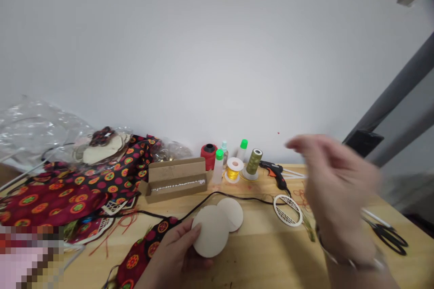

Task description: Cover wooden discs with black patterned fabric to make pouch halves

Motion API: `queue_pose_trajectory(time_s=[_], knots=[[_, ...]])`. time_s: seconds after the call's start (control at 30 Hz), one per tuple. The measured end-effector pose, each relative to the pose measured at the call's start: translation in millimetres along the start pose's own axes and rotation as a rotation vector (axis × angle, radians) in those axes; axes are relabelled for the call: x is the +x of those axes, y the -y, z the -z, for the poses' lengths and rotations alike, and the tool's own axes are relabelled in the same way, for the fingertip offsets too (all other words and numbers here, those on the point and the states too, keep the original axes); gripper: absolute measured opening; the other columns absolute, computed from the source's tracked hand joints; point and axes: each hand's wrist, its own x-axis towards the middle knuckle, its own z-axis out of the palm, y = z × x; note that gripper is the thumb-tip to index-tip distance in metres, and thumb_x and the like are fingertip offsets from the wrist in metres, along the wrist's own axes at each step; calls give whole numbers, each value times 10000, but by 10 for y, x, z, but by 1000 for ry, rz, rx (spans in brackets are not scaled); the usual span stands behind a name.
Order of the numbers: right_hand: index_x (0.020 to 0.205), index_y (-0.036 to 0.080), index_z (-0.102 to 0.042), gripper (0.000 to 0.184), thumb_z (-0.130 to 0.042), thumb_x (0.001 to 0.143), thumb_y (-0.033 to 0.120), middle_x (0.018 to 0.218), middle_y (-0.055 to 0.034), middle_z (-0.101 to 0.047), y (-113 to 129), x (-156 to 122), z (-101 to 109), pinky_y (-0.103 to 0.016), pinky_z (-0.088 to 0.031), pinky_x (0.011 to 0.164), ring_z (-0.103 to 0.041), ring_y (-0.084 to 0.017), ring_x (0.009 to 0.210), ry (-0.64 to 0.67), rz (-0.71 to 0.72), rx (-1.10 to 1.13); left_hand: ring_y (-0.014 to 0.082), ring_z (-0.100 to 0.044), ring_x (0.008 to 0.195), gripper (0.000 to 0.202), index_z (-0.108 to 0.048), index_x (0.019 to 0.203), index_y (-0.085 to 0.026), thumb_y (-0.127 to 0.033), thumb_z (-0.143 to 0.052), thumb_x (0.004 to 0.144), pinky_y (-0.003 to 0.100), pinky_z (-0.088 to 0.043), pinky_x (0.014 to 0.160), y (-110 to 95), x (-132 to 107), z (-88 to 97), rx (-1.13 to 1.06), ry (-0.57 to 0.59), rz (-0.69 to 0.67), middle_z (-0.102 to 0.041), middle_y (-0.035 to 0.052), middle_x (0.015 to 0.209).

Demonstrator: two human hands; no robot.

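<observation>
My left hand [181,241] grips a flat, round cream disc [212,232] at its left edge, thumb on top. A second pale disc [233,214] lies on the table just behind it, partly covered by the first. Raised over the right side of the table, my right hand [339,180] is blurred by motion, with its fingers drawn together. Whether anything is between those fingers cannot be made out. To its left lies a white openwork ring [287,211] with a green tassel [309,228]. A small red speck [278,133] shows against the wall.
Along the wall stand a cardboard box [176,194] with a bead string, red thread [208,156], green-capped bottles [219,167], a yellow spool [233,171], an olive spool [254,163] and a glue gun [275,172]. Patterned fabric [68,189] fills the left; scissors [388,237] lie right.
</observation>
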Motion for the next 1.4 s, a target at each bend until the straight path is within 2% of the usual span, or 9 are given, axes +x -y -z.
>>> queue_pose_trajectory(time_s=[0.1, 0.2, 0.3, 0.4, 0.7, 0.83, 0.93, 1.13, 1.4], knots=[[921, 178, -693, 174, -572, 869, 291, 923, -73, -689, -265, 181, -387, -351, -462, 809, -584, -224, 935, 218, -5, -179, 187, -647, 615, 392, -711, 944, -102, -308, -807, 624, 265, -558, 462, 11, -2, -4, 2, 22, 1, -738, 107, 767], [1155, 151, -609, 358, -604, 838, 318, 1100, -114, -660, -536, 298, -710, -433, -376, 931, -455, -282, 1163, 446, -81, -417, 189, -647, 617, 405, -707, 963, -101, -318, -799, 634, 260, -551, 453, 47, 22, 15, -3, 30, -4, -735, 112, 773], [1269, 118, -509, 554, -663, 779, 327, 1126, -142, -656, -718, 340, -926, -506, -295, 963, -371, -336, 1248, 550, -107, -478, 189, -647, 627, 428, -702, 983, -101, -340, -793, 640, 262, -550, 461, 80, 53, 47, -13, 48, -9, -732, 112, 786], [1282, 125, -480, 574, -664, 772, 314, 1061, -134, -679, -817, 341, -1084, -500, -271, 953, -372, -328, 1256, 618, -130, -512, 184, -638, 622, 490, -705, 968, -89, -398, -811, 603, 258, -546, 465, 88, 71, 65, -9, 80, 10, -727, 107, 770], [1267, 128, -473, 486, -586, 833, 314, 1159, -168, -620, -706, 315, -1167, -485, -242, 941, -369, -332, 1238, 535, -109, -546, 177, -628, 653, 525, -699, 1031, -126, -486, -754, 652, 247, -540, 469, 109, 69, 81, 109, 196, 6, -712, 70, 748], [1095, 184, -592, 279, -401, 941, 317, 991, -91, -684, -470, 112, -1096, -337, -362, 821, -569, -233, 1001, 553, -75, -481, 169, -624, 650, 505, -709, 1007, -127, -508, -728, 675, 234, -532, 479, 134, 81, 104, 131, 234, -1, -704, 64, 722], [969, 214, -651, 280, -527, 876, 448, 748, -29, -701, -341, -148, -1154, -273, -397, 637, -641, -196, 743, 676, -76, -425, 161, -623, 646, 505, -708, 1003, -128, -512, -727, 676, 232, -537, 489, 152, 89, 111, 121, 249, 7, -707, 63, 735], [993, 153, -659, 388, -583, 833, 498, 815, -120, -715, -288, -426, -1364, -309, -418, 632, -668, -273, 800, 676, -158, -480, 160, -620, 633, 532, -690, 1040, -131, -501, -743, 661, 236, -539, 470, 164, 119, 124, 106, 234, -1, -703, 62, 735], [858, 165, -684, 301, -617, 815, 455, 732, -109, -707, -309, -463, -1485, -285, -398, 597, -666, -236, 721, 634, -187, -466, 171, -622, 640, 550, -691, 1030, -126, -518, -741, 648, 247, -535, 483, 148, 107, 116, 143, 221, -4, -708, 72, 755]])
